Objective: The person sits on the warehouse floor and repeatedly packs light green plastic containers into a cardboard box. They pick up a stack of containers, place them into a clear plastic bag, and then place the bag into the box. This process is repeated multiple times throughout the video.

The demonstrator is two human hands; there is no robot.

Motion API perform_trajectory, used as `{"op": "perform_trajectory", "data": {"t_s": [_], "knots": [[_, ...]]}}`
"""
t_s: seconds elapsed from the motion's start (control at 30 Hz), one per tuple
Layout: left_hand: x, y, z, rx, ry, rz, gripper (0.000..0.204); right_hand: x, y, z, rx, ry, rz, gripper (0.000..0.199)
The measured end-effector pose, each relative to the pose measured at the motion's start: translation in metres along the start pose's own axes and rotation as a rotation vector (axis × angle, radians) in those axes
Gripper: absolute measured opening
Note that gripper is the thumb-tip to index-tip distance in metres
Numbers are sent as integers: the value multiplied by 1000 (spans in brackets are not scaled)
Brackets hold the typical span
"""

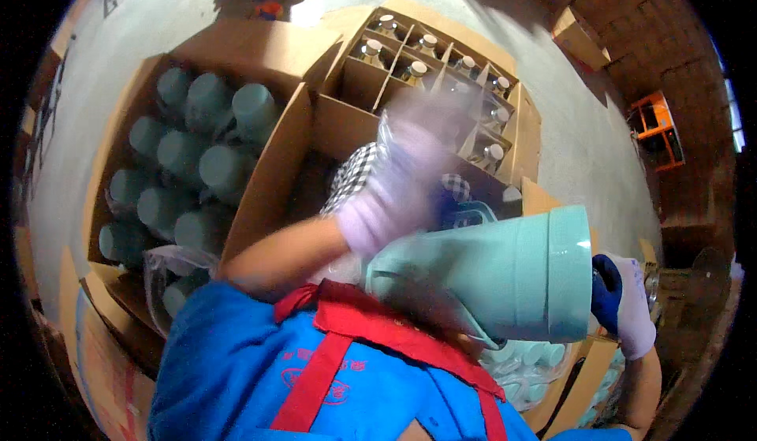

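Two Gloved Hands on One Teal Jug Shell

One pale teal plastic jug shell [505, 279] lay on its side close to the person's chest, wide base end toward the right. The right hand [627, 303], in a white glove with blue palm, cupped that base rim, fingers curled onto it. The left hand [394, 188], in a pale lilac glove, was motion-blurred at the narrow end; whether its fingers were together or apart could not be told. Judged light, stiff and smooth, the shell looked best held at rim and neck. Behind stood a cardboard box of teal shells [185, 137] and a divided carton of glass liners [430, 58].
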State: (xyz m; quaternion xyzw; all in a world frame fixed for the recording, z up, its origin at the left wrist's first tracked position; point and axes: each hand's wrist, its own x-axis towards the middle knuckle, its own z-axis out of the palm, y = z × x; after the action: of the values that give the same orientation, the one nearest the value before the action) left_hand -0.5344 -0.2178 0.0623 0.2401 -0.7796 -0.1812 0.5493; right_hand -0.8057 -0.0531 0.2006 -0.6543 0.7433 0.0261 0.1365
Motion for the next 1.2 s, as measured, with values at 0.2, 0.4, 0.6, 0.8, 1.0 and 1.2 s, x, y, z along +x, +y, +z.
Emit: {"op": "perform_trajectory", "data": {"t_s": [0.2,0.4,0.6,0.8,1.0,1.2], "knots": [[-74,-173,24,297,-523,-755,53,19,-19,-9,416,-268,361,36],[119,-105,25,-714,-171,-397,15,154,-16,-14,1209,241,-816,26],[182,-32,21,-1178,-340,-241,34,283,-25,24,483,14,-604,29],[55,-149,-62,-408,-183,-608,42,286,-1,96,1180,378,-145,33],[5,-21,-43,-183,-543,525,20,141,-6,296,1603,252,379,38],[-148,-86,-119,-317,-822,-429,31,68,44,285,1588,-343,454,44]]}}
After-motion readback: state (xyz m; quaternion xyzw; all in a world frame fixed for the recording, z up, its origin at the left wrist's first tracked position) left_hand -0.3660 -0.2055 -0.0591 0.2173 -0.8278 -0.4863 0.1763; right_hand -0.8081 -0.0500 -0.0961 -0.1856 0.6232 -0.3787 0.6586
